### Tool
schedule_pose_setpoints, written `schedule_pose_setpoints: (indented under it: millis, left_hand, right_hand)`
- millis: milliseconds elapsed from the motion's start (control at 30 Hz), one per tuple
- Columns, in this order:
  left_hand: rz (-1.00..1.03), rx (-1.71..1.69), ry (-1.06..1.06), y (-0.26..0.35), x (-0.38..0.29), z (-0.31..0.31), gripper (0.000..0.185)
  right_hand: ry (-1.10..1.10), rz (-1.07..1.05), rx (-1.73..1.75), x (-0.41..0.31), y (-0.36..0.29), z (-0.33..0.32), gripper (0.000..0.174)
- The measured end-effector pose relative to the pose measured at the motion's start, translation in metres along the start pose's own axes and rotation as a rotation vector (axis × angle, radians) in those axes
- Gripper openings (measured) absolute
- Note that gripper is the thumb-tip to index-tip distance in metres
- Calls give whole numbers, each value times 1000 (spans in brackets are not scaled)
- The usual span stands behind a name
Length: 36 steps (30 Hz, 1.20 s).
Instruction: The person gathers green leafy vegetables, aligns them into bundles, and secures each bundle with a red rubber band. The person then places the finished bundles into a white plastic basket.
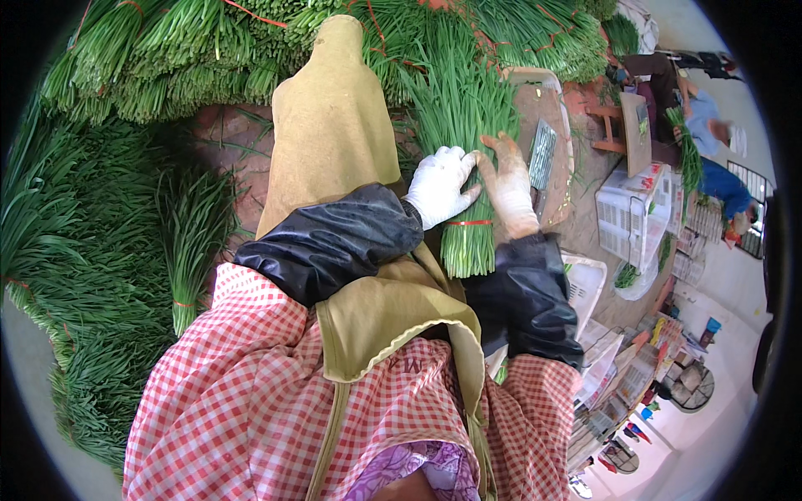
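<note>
A bundle of green garlic chives (468, 247) lies in front of me, its pale cut ends towards my body and its leaves pointing away. One red band (470, 223) circles it near the cut ends. My left hand (442, 185), in a white glove, lies against the left side of the bundle, thumb and fingers curved over the stems above the band. My right hand (510, 181), in a stained glove, is at the bundle's right side with its fingers spread. Whether its palm presses the stems is hidden. A tan cloth apron (335, 131) covers my leg beside the bundle.
Banded chive bundles (188, 37) are stacked ahead; more chives (94, 250) are piled at left. A shallow tray (554, 194) with a flat ridged object (542, 153) sits at right. Beyond are white plastic crates (630, 213), a wooden stool (608, 128) and a person (702, 119) holding chives.
</note>
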State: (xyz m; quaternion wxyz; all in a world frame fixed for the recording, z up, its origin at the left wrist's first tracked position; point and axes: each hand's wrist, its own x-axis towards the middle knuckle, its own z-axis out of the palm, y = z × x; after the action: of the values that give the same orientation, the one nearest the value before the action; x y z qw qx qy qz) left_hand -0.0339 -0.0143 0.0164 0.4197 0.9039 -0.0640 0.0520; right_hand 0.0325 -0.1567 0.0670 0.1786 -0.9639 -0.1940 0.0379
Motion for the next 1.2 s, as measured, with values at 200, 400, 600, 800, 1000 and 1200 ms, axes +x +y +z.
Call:
schedule_pose_setpoints:
  millis: [200,400,600,800,1000,1200]
  left_hand:
    - [18,22,40,4,1,4,55]
    - [7,55,12,6,1,6,46]
    - [18,47,30,4,2,6,39]
    - [21,46,18,7,1,6,50]
    - [32,79,29,7,0,4,54]
    - [62,139,90,6,-2,7,55]
  right_hand:
    - [-119,-88,6,-15,0,-43,34]
    - [56,-192,-238,31,-19,-21,29]
    - [76,-44,-382,61,-24,8,29]
    - [81,144,4,76,5,22,22]
    - [149,172,348,61,29,21,20]
    - [147,115,264,54,29,20,19]
